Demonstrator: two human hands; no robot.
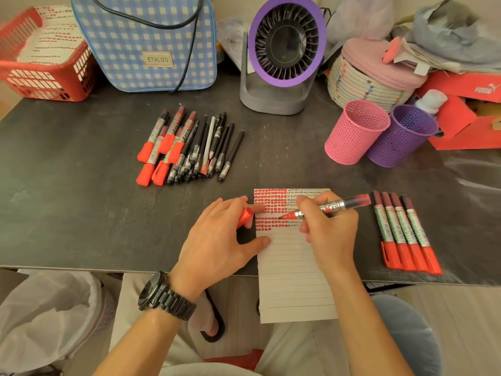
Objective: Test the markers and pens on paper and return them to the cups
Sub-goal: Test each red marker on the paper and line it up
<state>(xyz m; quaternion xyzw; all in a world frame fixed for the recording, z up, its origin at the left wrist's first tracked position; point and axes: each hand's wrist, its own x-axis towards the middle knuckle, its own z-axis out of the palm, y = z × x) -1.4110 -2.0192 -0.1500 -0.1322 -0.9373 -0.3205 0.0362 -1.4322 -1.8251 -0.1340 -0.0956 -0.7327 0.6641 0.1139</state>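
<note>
Right hand: your right hand is wrapped round an uncapped red marker, fingers curled on the barrel, tip down on the paper
Left hand: your left hand pinches the red cap under the fingers while the thumb and a fingertip hold down the sheet's left edge
Marker axis: it lies nearly crosswise to you, tip to the left, tail up and to the right
Key relation: the cap sits just beside the tip, on its left and roughly in line with the barrel, so capping looks like a short meeting of your two hands (a judgement, not something shown)
Paper: rows of red blocks and small dark scribbles fill the top part; the lined lower part is bare and hangs over the table edge
Tested row: four capped markers lie side by side just right of your right hand, caps towards you
Waiting pile: markers and pens lie well apart, up and to the left
Cups: the pink cup and purple cup touch each other at the far right, nearer your right hand; nothing shows above either rim
Basket: the red basket at far left holds marked sheets
</note>
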